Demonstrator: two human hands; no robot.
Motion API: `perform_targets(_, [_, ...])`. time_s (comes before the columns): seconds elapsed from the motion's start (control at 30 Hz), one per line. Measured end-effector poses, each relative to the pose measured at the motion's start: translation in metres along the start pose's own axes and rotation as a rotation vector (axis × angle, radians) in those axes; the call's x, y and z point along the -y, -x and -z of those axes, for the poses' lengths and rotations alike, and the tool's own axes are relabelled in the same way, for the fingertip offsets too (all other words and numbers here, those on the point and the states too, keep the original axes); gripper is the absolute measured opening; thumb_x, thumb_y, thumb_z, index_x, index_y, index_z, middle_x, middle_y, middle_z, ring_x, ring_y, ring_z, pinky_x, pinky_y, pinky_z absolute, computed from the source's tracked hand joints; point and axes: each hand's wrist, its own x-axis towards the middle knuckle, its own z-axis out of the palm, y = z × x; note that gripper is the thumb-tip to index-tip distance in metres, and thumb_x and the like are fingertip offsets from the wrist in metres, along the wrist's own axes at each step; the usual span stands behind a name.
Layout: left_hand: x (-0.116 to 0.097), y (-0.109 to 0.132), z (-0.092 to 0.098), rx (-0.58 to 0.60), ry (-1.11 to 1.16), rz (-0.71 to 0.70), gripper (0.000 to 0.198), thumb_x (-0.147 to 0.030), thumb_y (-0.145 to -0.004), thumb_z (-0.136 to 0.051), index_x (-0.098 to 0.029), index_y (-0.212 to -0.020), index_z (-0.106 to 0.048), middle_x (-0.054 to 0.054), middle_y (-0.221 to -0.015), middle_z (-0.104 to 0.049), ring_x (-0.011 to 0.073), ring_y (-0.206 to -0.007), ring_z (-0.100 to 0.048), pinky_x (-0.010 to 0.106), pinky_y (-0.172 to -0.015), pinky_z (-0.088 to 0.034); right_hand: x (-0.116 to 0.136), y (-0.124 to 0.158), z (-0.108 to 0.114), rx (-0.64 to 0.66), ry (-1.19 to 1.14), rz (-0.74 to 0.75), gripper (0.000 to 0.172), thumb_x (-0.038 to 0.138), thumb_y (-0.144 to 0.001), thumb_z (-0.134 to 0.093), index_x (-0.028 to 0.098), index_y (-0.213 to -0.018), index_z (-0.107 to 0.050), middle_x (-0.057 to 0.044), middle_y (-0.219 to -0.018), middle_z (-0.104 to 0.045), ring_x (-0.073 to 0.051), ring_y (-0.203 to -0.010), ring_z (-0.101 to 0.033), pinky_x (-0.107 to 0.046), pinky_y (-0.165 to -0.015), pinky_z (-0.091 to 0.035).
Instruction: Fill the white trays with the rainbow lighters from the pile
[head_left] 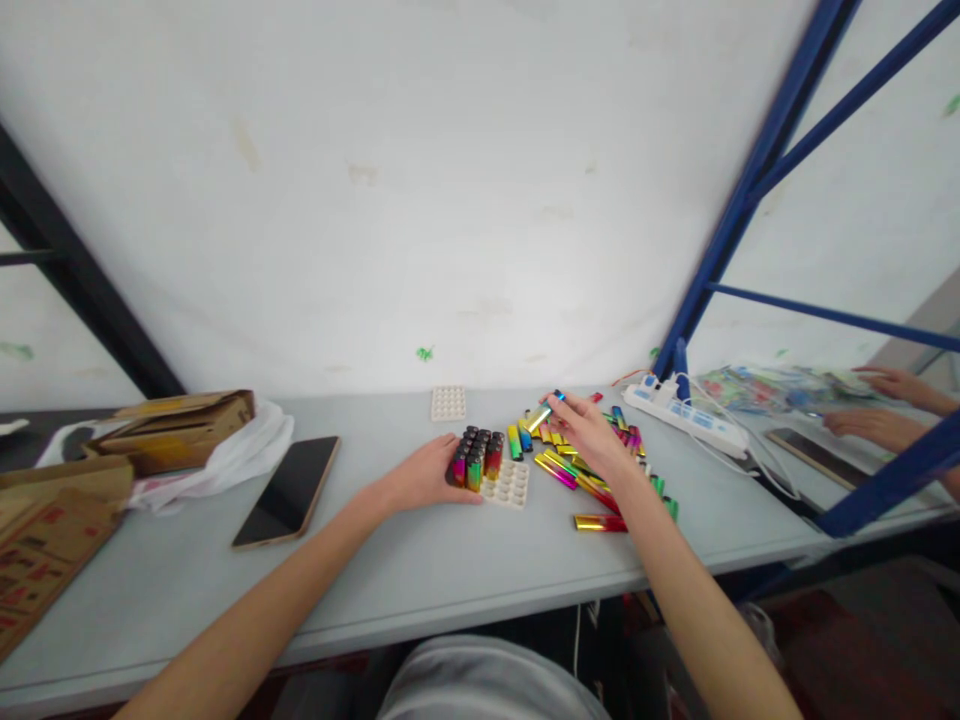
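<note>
My left hand (429, 474) is curled round the left side of a white holed tray (511, 484), with thumb in front and fingers behind. Several shiny multicoloured lighters (478, 458) with dark tops stand upright in the tray's left part; holes show bare on its right. Above the loose pile, my right hand (589, 425) pinches one lighter (538, 417), gold at one end and blue at the other, held tilted. Loose metallic lighters (556, 470) in yellow, pink, green and red lie scattered under and around that hand; my wrist covers some of them.
Another white holed tray (448, 403) lies by the wall. Left are a phone (289, 492), cardboard boxes (176, 432) and a white plastic bag (259, 450). Right are a power strip (686, 415), a blue metal frame (739, 235) and another person's hands (874, 425) beyond it.
</note>
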Motion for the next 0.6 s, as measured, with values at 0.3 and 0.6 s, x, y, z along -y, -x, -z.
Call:
perform_targets(0.3, [0.0,-0.001,0.0,0.013,-0.002,0.033,0.07,-0.067,-0.07,-0.088,-0.019,-0.116,-0.067,0.012,-0.114,-0.07,0.0358,-0.11,-0.067,0.045,-0.103,-0.054,0.005,0.014,-0.031,0.153,-0.24,-0.113,0.05,0.068,-0.081,-0.083,0.025,-0.098,-0.063,0.0,-0.077,-0.067,-0.021,-0.077,-0.069,-0.037,-0.074,-0.059])
perform_targets(0.6, [0.001,-0.001,0.0,0.009,0.032,0.021,0.074,-0.068,-0.071,-0.088,-0.02,-0.122,-0.067,0.011,-0.119,-0.071,0.0353,-0.113,-0.067,0.046,-0.106,-0.054,-0.018,0.003,-0.039,0.109,-0.047,-0.041,0.055,0.078,-0.085,-0.071,0.024,-0.088,-0.059,0.009,-0.064,-0.036,-0.008,-0.048,-0.03,-0.023,-0.046,-0.026])
